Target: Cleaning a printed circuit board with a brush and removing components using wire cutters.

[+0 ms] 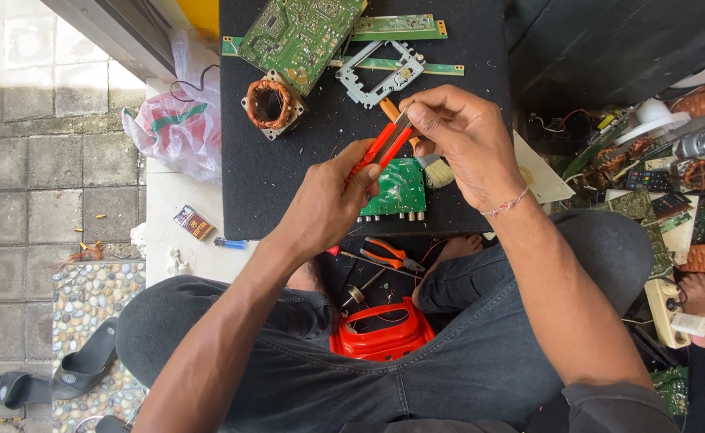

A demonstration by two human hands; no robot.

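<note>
My left hand (pixel 328 200) grips the body of an orange utility knife (pixel 378 148) above a black mat (pixel 288 168). My right hand (pixel 457 136) pinches the knife's front end with thumb and forefinger. Just beneath the knife lies a small green circuit board (pixel 401 188) with a row of sockets on its near edge. A small brush (pixel 434 170) with pale bristles lies beside that board, partly hidden by my right hand.
On the mat's far side lie a large green circuit board (pixel 296 32), a copper-wound coil (pixel 271 104), a grey metal frame (pixel 380 74) and narrow green strips. Orange-handled pliers (pixel 388 255) and a red plastic case (pixel 380 333) sit between my legs. Electronic scrap (pixel 649 168) is piled at the right.
</note>
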